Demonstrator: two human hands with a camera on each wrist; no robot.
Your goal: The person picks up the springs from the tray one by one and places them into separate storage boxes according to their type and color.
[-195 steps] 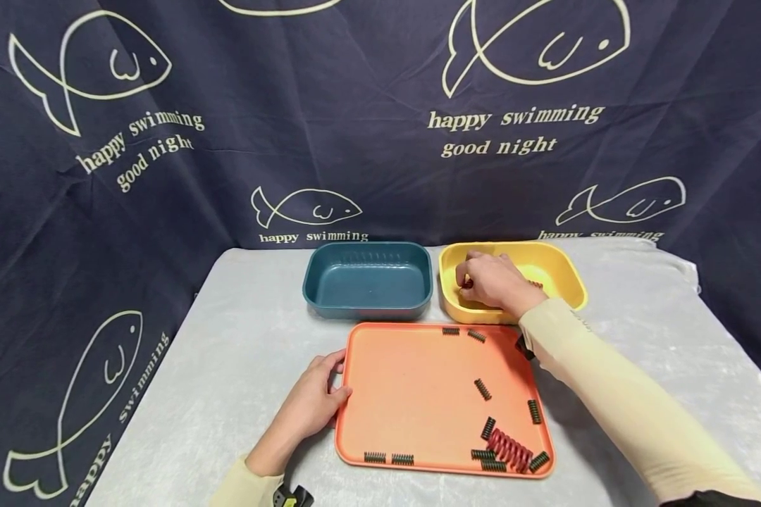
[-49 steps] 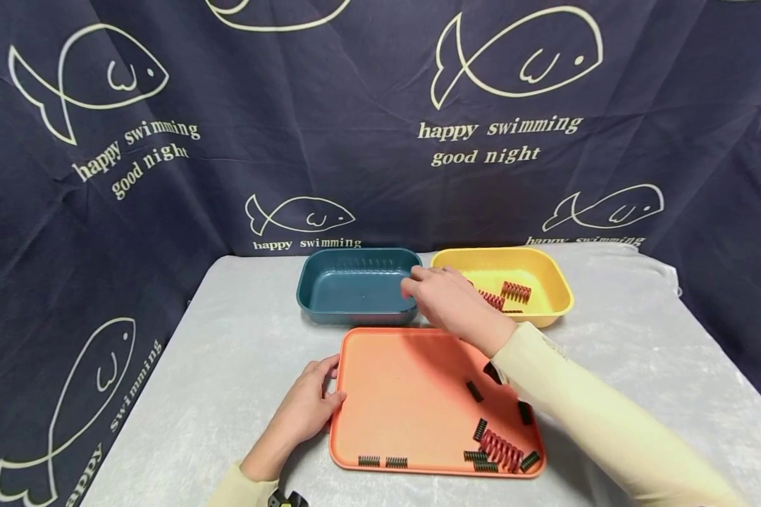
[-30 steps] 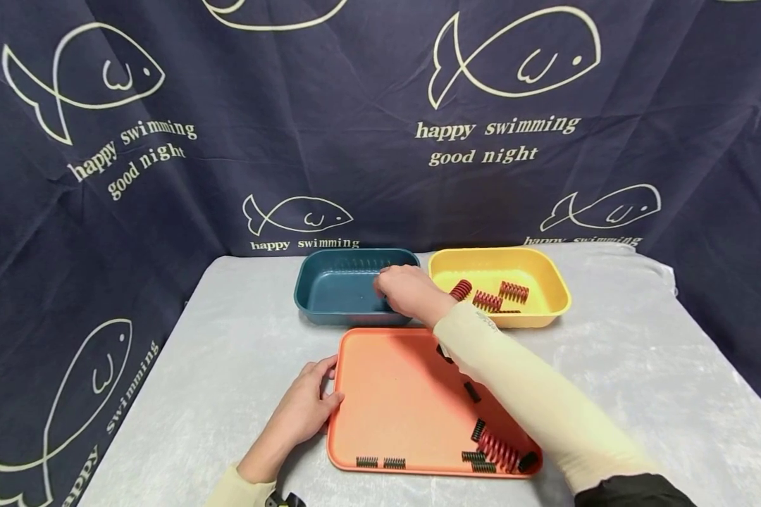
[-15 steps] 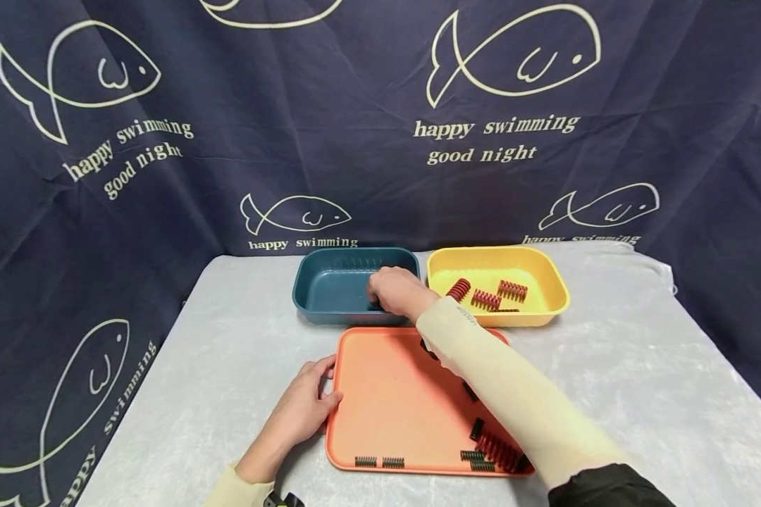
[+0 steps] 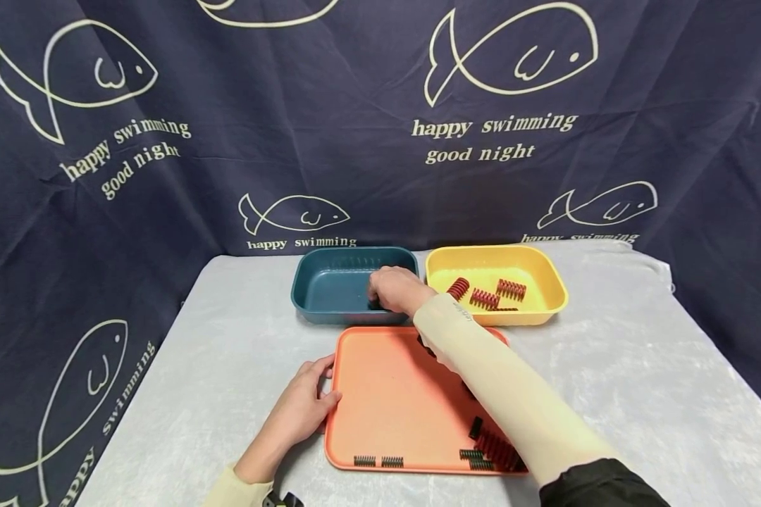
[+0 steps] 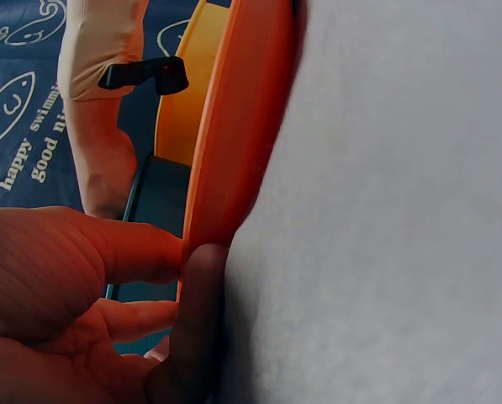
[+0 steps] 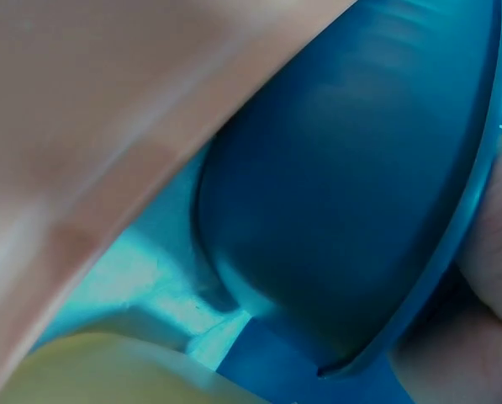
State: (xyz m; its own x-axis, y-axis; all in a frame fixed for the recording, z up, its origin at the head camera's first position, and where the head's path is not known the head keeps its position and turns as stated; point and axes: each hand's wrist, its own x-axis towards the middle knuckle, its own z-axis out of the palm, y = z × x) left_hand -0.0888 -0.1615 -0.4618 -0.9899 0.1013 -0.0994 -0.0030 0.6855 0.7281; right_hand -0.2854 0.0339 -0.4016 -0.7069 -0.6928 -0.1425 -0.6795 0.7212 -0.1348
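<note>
My left hand (image 5: 304, 405) grips the left edge of the orange tray (image 5: 380, 380); the left wrist view shows thumb and fingers on either side of its rim. My right hand (image 5: 394, 289) reaches down into the blue bin (image 5: 330, 318), its fingers curled near the bin floor. A dark patch shows below those fingers, and I cannot tell whether it is a spring or shadow. Small dark springs (image 5: 392, 462) lie along the tray's near edge. A bigger red spring (image 5: 496, 451) sits among dark ones at the near right corner, partly under the right sleeve.
Right of the blue bin stands the yellow bin (image 5: 548, 308), holding several red springs (image 5: 511, 289). Both bins stand behind the tray on a pale cloth-covered table (image 5: 247, 338). A dark fish-print curtain (image 5: 380, 141) hangs behind. The right forearm crosses above the tray.
The right hand has gone from the yellow bin leftward and down into the blue bin, and barely moves over the last half second. The left hand keeps its grip on the tray.
</note>
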